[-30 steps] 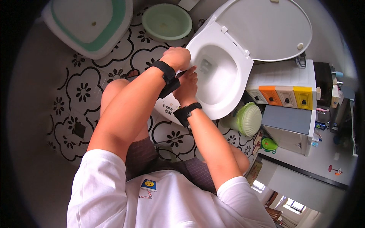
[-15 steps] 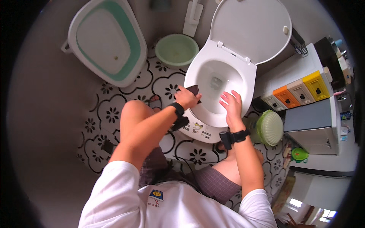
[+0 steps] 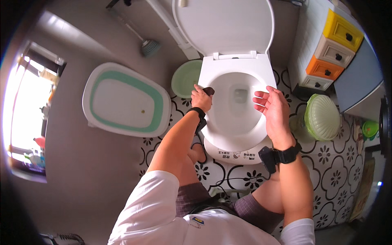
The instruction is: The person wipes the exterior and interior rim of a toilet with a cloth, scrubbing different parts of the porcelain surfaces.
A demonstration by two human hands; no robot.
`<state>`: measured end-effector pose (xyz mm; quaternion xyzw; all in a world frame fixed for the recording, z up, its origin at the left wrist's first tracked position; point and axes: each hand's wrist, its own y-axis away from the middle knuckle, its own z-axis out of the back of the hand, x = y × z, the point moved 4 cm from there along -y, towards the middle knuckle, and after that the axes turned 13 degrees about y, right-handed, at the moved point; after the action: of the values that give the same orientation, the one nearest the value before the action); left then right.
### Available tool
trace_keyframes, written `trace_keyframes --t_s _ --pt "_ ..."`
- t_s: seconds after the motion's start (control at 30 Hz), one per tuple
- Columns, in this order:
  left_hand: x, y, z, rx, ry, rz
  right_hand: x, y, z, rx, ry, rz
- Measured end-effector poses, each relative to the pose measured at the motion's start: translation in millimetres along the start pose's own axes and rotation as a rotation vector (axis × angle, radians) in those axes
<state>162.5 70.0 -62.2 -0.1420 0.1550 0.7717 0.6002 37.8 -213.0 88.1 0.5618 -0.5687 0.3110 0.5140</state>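
Note:
At the left rim of the toilet [image 3: 236, 141], my left hand [image 3: 200, 100] is closed around a small dark brown object [image 3: 208, 91]. Only its end shows past the fingers, so its kind cannot be made out. My right hand [image 3: 275, 112] hovers by the right rim, its fingers slightly curled and apart, with nothing in it. Between the two hands lies the white toilet bowl, with some water at the bottom. The lid [image 3: 226, 24] stands raised against the wall. Each wrist wears a black strap with a small dark device.
Left of the toilet are a pale green basin [image 3: 182, 83] and a white and mint tub [image 3: 122, 102]. A plunger [image 3: 149, 47] hangs on the wall. On the right stand a lidded green bin [image 3: 322, 117] and drawers [image 3: 328, 67]. A thin cable [image 3: 232, 178] crosses the patterned floor.
The view has swung left, bringing a window into sight. My right hand has moved from above the bowl to its right edge. My left hand still grips the dark object by the left rim.

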Motion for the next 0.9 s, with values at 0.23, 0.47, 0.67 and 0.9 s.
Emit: trace_keyframes --t_s 0.23,0.47,0.67,0.9 --pt "-56 -65 7 0.083 -0.111 -0.127 11 -4 22 -0.102 0.130 0.121" --pt "-91 -85 -13 -0.055 -0.171 -0.103 10 -17 39 -0.121 0.147 0.117" --pt "-191 -65 -51 -0.098 -0.093 -0.295 12 -20 44 -0.129 0.115 0.131" --pt "-229 -25 -78 0.006 -0.336 -0.898 13 -31 53 -0.189 0.087 0.113"
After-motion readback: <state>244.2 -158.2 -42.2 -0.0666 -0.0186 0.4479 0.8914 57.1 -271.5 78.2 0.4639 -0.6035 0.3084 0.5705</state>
